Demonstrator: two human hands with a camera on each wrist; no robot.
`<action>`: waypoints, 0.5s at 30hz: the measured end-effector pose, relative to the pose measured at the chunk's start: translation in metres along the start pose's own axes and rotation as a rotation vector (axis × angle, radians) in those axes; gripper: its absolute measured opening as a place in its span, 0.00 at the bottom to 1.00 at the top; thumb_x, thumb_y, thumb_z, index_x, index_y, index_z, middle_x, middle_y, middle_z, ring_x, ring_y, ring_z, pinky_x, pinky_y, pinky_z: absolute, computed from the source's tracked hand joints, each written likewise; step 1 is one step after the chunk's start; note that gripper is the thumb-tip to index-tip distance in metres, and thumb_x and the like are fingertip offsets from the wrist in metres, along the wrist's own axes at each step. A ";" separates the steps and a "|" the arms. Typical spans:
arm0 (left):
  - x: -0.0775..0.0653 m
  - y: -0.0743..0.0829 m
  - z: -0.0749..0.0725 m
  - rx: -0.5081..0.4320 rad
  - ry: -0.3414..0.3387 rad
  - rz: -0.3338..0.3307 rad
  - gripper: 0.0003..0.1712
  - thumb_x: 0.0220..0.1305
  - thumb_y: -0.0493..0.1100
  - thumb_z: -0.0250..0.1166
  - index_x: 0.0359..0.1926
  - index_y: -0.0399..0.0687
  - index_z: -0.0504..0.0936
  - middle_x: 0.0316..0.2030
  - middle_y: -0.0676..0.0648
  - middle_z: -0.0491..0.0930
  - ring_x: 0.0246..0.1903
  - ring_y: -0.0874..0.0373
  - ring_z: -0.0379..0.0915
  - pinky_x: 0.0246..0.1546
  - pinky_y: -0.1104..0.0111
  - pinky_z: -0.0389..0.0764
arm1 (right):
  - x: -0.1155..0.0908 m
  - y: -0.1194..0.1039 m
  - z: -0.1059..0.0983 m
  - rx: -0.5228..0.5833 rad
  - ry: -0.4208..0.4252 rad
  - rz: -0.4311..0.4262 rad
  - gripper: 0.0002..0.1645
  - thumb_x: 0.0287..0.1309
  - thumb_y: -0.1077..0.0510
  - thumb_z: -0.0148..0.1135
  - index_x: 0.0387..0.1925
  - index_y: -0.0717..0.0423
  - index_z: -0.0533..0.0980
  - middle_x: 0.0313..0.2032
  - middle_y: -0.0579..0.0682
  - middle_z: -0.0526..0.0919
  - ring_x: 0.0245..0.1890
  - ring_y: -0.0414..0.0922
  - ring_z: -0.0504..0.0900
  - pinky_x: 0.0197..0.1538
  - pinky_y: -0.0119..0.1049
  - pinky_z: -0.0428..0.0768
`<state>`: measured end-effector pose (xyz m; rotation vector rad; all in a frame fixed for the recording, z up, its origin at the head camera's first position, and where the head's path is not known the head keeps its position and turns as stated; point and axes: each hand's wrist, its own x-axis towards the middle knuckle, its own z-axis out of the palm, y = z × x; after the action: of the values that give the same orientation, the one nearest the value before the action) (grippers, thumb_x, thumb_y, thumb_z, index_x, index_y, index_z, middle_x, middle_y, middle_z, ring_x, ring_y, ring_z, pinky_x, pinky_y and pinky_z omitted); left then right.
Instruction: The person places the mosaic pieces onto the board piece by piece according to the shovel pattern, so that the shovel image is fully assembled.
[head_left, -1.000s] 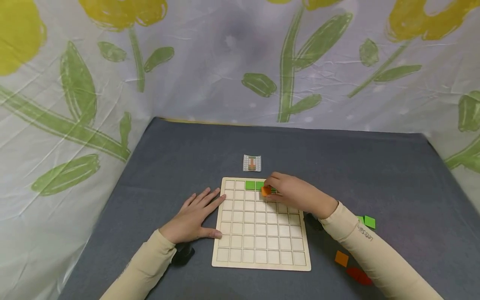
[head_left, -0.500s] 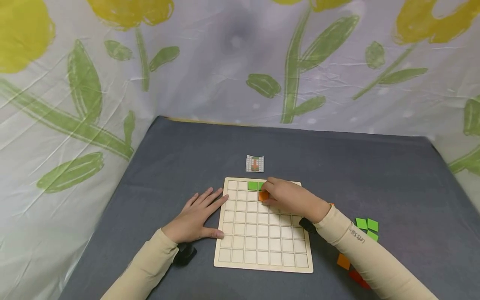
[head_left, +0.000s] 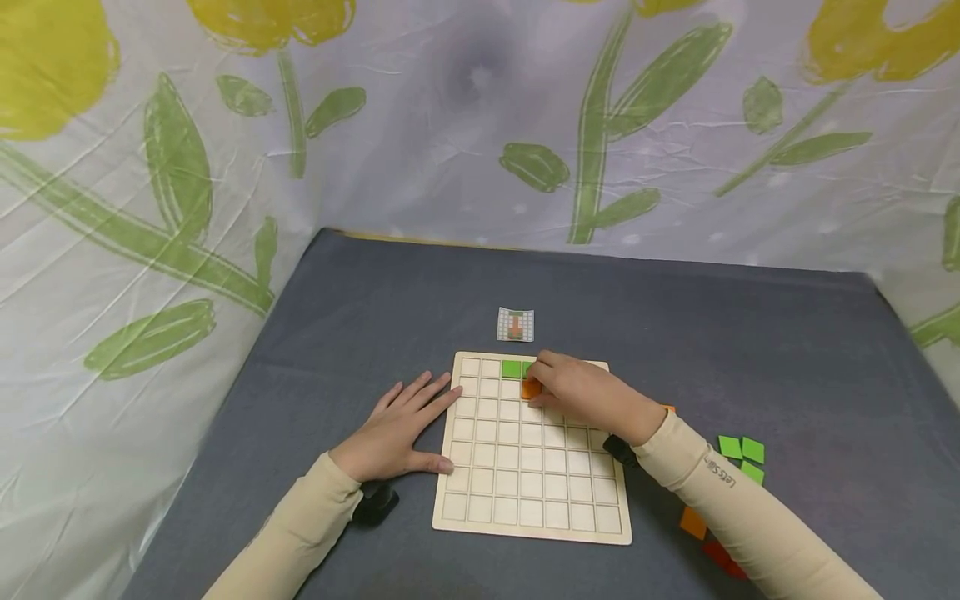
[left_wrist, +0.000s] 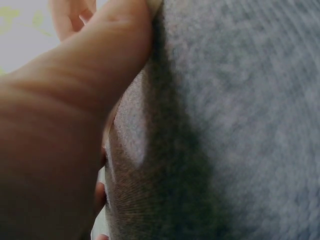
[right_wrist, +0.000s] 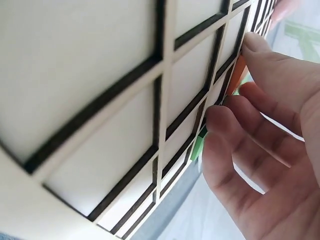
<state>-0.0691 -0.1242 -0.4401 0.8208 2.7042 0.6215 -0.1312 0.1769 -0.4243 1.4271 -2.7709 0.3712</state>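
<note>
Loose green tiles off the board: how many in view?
3, on the cloth right of the board: back-left tile, back-right tile, front tile. The right sleeve may hide more.

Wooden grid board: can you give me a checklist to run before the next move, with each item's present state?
1. Board steadied: ok, the left hand touches its left edge.
2. Right hand on the orange tile: ok, thumb and fingers pinch it.
3. Orange tile fully seated in its square: cannot tell, fingers cover part.
4. Pattern card unobstructed: ok, it lies beyond the board.
5. Red pieces fully visible: not ok, the right sleeve partly hides them.
</note>
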 end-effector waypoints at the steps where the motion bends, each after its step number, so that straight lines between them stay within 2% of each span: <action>1: 0.000 0.000 0.000 0.002 0.000 -0.001 0.56 0.50 0.68 0.67 0.75 0.54 0.54 0.74 0.45 0.50 0.74 0.43 0.41 0.68 0.40 0.45 | 0.000 0.000 0.000 -0.004 0.004 -0.001 0.14 0.58 0.55 0.68 0.43 0.56 0.78 0.39 0.47 0.78 0.35 0.38 0.78 0.39 0.29 0.80; 10: 0.001 0.001 0.000 0.000 0.000 -0.009 0.56 0.49 0.68 0.67 0.75 0.54 0.54 0.74 0.45 0.50 0.74 0.43 0.41 0.68 0.40 0.45 | -0.001 0.001 0.000 -0.032 0.006 -0.017 0.15 0.56 0.55 0.69 0.43 0.55 0.77 0.39 0.47 0.78 0.36 0.38 0.78 0.39 0.28 0.80; 15: 0.001 0.001 0.000 0.003 0.003 -0.013 0.56 0.49 0.68 0.67 0.74 0.54 0.54 0.74 0.44 0.51 0.73 0.42 0.41 0.67 0.40 0.45 | -0.005 0.004 -0.005 0.037 -0.005 0.009 0.18 0.59 0.54 0.66 0.48 0.57 0.76 0.41 0.48 0.78 0.35 0.38 0.78 0.38 0.28 0.79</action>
<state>-0.0690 -0.1228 -0.4397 0.8038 2.7114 0.6157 -0.1317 0.1839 -0.4208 1.4249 -2.7896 0.4221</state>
